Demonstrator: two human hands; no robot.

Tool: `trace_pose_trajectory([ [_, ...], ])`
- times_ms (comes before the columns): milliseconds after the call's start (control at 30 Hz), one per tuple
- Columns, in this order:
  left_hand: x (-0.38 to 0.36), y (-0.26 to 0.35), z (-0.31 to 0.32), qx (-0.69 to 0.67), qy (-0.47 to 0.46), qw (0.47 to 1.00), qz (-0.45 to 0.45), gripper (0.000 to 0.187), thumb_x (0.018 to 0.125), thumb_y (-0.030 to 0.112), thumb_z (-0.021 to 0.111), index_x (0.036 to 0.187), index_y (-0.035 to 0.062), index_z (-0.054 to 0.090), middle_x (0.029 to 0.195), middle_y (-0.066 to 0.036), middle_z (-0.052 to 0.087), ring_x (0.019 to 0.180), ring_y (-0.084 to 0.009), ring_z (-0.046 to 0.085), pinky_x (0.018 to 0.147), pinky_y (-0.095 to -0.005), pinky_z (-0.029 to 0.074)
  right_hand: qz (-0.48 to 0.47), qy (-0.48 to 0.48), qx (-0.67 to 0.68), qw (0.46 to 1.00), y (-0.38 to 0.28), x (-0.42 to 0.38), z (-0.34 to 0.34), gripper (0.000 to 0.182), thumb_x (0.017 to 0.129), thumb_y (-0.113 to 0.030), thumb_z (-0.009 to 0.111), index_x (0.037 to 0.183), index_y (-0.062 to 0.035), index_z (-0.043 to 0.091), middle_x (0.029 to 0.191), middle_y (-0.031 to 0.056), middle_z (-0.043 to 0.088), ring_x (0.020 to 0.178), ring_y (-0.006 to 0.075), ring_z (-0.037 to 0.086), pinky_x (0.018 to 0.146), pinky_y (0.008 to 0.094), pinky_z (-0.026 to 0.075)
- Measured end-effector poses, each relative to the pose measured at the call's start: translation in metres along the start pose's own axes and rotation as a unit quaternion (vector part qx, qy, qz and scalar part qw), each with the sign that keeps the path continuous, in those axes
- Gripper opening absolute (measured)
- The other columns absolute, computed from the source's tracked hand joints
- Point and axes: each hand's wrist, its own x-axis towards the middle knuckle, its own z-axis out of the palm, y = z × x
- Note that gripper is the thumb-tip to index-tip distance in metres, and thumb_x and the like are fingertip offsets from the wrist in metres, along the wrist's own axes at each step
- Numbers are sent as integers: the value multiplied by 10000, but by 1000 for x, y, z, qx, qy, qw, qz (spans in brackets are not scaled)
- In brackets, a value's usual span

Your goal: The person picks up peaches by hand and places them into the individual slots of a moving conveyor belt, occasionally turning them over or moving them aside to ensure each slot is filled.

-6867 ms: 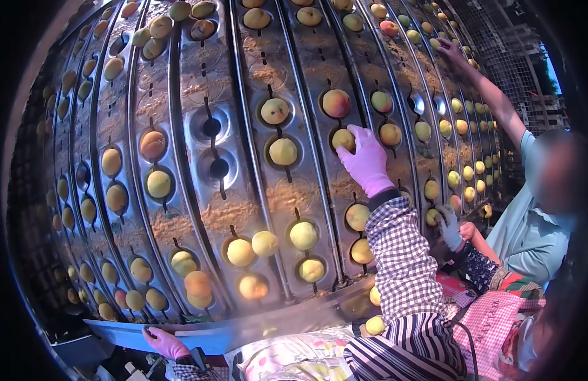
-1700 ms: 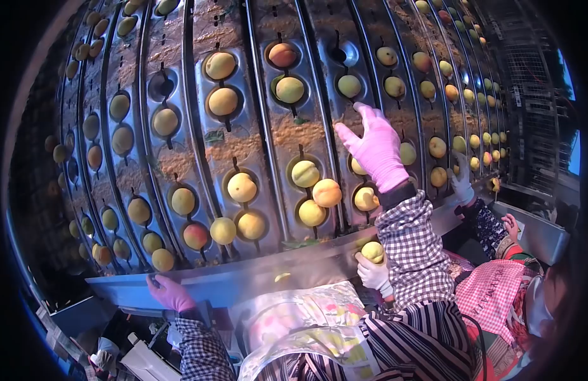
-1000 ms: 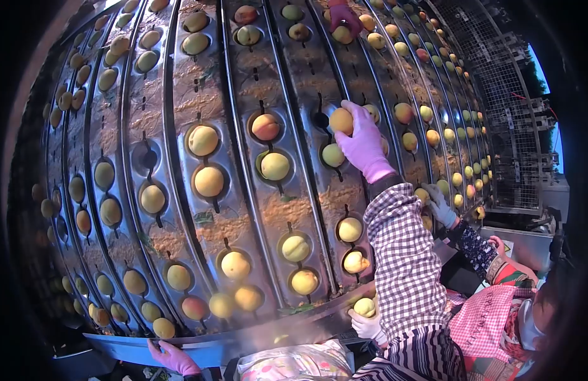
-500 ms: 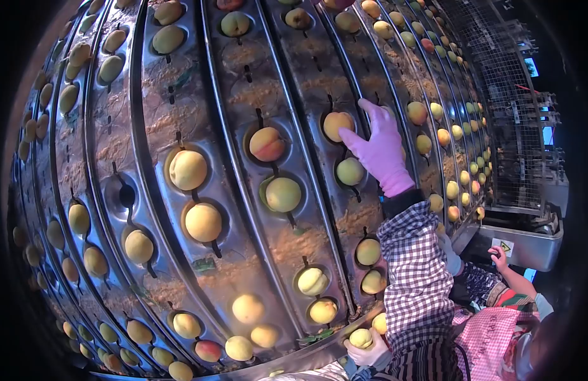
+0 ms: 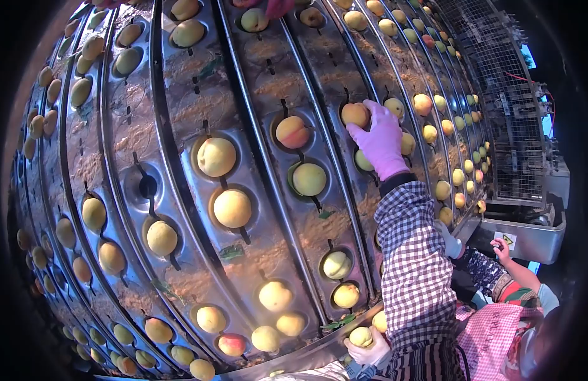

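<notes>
My right hand (image 5: 380,140), in a pink glove below a checkered sleeve, closes its thumb and a finger around a yellow-orange peach (image 5: 355,115). That peach sits in its metal cup on the slatted conveyor (image 5: 256,235). A greenish peach (image 5: 362,160) lies just below, partly covered by the hand. At the bottom edge my left hand (image 5: 370,352), in a pale glove, holds a yellow-green peach (image 5: 360,337). To the left, a red-blushed peach (image 5: 292,133) and a green peach (image 5: 308,179) rest in neighbouring cups.
A co-worker in a pink gingham apron (image 5: 494,336) stands at the right, one bare hand (image 5: 501,249) raised. Another pink-gloved hand (image 5: 280,6) shows at the top. A wire mesh guard (image 5: 497,114) and a metal box (image 5: 529,238) border the conveyor. One cup (image 5: 147,187) has no fruit.
The conveyor's fruit has shifted rightward in view. My right hand has gone from spread fingers beside the peach to closing on it. My left hand stays put with its peach.
</notes>
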Motion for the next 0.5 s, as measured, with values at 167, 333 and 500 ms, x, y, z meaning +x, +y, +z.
trace_pose_trajectory([
  [167, 8, -9, -2, -44, -28, 998, -33, 404, 981, 117, 498, 1306, -119, 545, 1199, -296, 631, 1058, -382, 597, 974, -414, 466, -50, 72, 56, 995, -37, -18, -12, 589, 823, -435, 733, 1290, -103, 598, 1250, 125, 626, 1221, 327, 545, 1015, 478, 428],
  [333, 6, -1, 0, 6, 24, 999, 43, 386, 999, 196, 525, 1240, -91, 617, 1173, -304, 651, 1055, -435, 607, 981, -455, 474, -96, -121, -49, 987, -117, -39, -31, 566, 842, -477, 711, 1217, -61, 630, 1159, 155, 651, 1100, 322, 617, 934, 440, 489],
  [500, 3, 4, 0, -14, 44, 998, 43, 385, 1004, 174, 525, 1275, -90, 598, 1220, -302, 635, 1103, -426, 601, 1011, -448, 462, -146, -141, 100, 974, -98, -33, -9, 502, 842, -271, 723, 1286, -80, 589, 1266, 134, 593, 1127, 324, 621, 953, 420, 514],
])
